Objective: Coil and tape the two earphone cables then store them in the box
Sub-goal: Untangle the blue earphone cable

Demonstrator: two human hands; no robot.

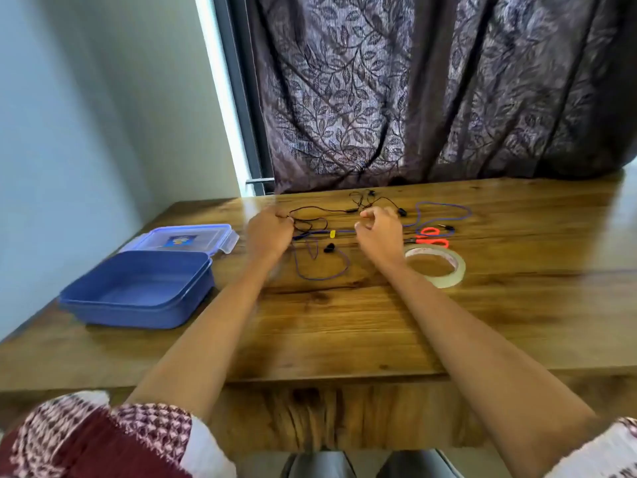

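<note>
- Reaching forward over the wooden table [344,332], both bare forearms stretch toward the tangle of cables.
- Left of the left hand sits the open blue box [138,291], its clear lid [186,236] lying just behind it.
- Right of the right hand lies the tape roll [436,265], with red-handled scissors [432,236] just beyond.
- The left hand [269,231] is closed, pinching the black earphone cable [310,212].
- The right hand [379,232] hovers half-curled, fingers loose, gripping nothing visible.
- The purple earphone cable [444,215] sprawls between and beyond both hands.
</note>
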